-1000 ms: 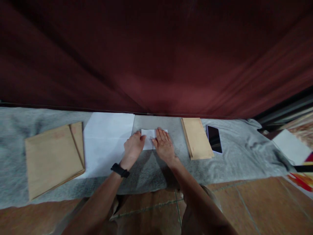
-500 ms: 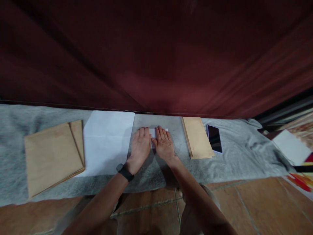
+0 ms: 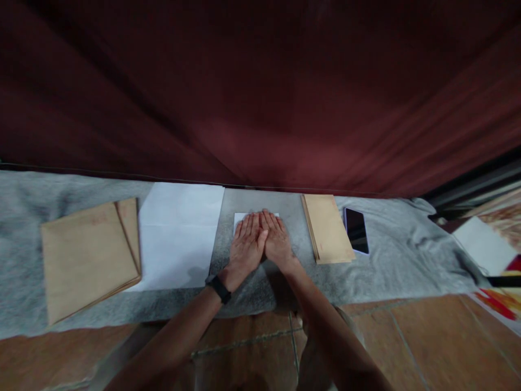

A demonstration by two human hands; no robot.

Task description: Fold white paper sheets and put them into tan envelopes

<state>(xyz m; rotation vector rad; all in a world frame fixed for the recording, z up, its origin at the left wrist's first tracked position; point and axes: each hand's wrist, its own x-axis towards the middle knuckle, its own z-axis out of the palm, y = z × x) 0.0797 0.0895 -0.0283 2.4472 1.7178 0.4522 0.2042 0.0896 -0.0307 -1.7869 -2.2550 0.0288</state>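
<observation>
Both hands lie flat, fingers together, nothing clasped in either grip: left hand (image 3: 245,246) and right hand (image 3: 278,242) press the folded white paper (image 3: 241,218) onto the grey cloth (image 3: 391,255), evidently flattening its crease. Brown envelopes (image 3: 328,228) and phone (image 3: 356,230) lie right.

Dark red curtain (image 3: 260,92) fills the upper view, hanging down to a grey cloth (image 3: 399,255) spread over a floor of brown tiles (image 3: 427,342) with pale grout lines. Light is dim. At far right, patterned surfaces, blurred.
</observation>
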